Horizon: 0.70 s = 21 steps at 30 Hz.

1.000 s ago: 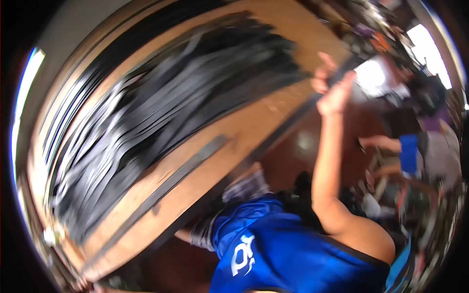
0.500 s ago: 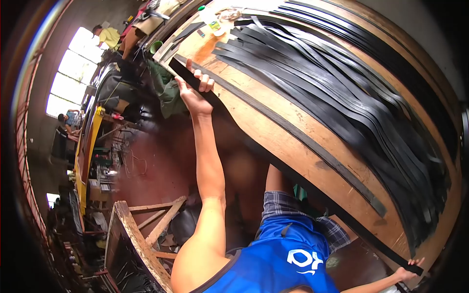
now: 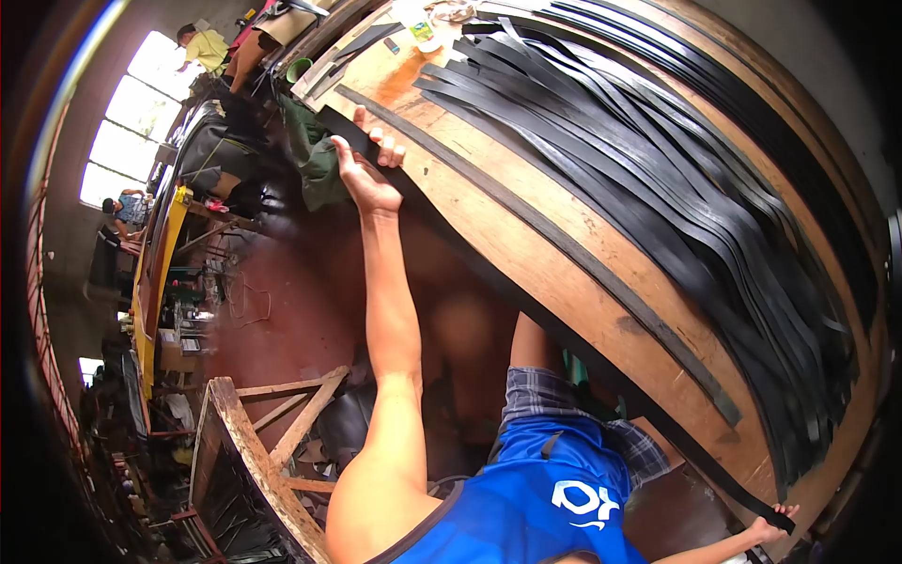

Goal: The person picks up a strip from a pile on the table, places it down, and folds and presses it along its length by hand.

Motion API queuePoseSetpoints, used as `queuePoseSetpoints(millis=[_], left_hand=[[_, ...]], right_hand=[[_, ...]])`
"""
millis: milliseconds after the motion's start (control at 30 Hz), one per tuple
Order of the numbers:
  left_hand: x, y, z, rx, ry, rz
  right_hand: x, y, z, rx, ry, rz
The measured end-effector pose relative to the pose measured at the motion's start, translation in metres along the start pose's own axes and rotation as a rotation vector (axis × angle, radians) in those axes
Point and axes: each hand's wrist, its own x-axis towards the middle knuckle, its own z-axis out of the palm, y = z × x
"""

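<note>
A long black strap [image 3: 564, 331] stretches diagonally along the near edge of the wooden table [image 3: 526, 258]. Close to its upper-left end, my left hand [image 3: 374, 177] holds it, with the thumb on one side and the fingers curled over the other. Its far lower-right end is in my right hand [image 3: 772, 528], small in the picture, with the fingers around the strap. A narrow dark grey strip [image 3: 568, 246] lies on the tabletop, roughly parallel to the held strap. Beyond it spreads a thick pile of loose black straps [image 3: 658, 179].
More black strips [image 3: 742, 99] lie along the table's far side. A bottle [image 3: 420, 30] stands at the upper-left end. Green cloth [image 3: 315, 160] hangs by the table corner. A wooden frame [image 3: 246, 451] stands lower left. Two people [image 3: 202, 49] are in the background.
Both hands, still on the strap, have shifted slightly left in the picture. The right hand's end has moved a little left along the table's edge. The background has also shifted slightly left.
</note>
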Motion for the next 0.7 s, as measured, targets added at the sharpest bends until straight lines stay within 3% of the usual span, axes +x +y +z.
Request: queuePoseSetpoints(millis=[133, 167, 300, 500, 567, 700], left_hand=[[0.015, 0.015, -0.014, 0.062, -0.002, 0.017], [0.02, 0.019, -0.018, 0.058, -0.016, 0.002], [0.066, 0.034, -0.066, 0.209, 0.231, -0.068], [0.108, 0.033, -0.084, 0.792, 0.407, -0.034], [0.137, 0.028, -0.128, 0.967, 0.427, 0.001], [0.154, 0.025, -0.14, 1.192, 0.553, -0.081]], right_hand=[[-0.015, -0.016, -0.009, 0.179, -0.072, -0.006], [-0.014, -0.021, -0.007, 0.087, 0.008, -0.045], [-0.01, -0.024, -0.015, 0.364, 0.214, 0.066], [-0.016, -0.003, -0.023, 0.336, 0.28, 0.192], [-0.05, 0.001, 0.024, 0.048, 0.483, 0.136], [-0.028, 0.023, -0.044, -0.256, 0.326, 0.288]])
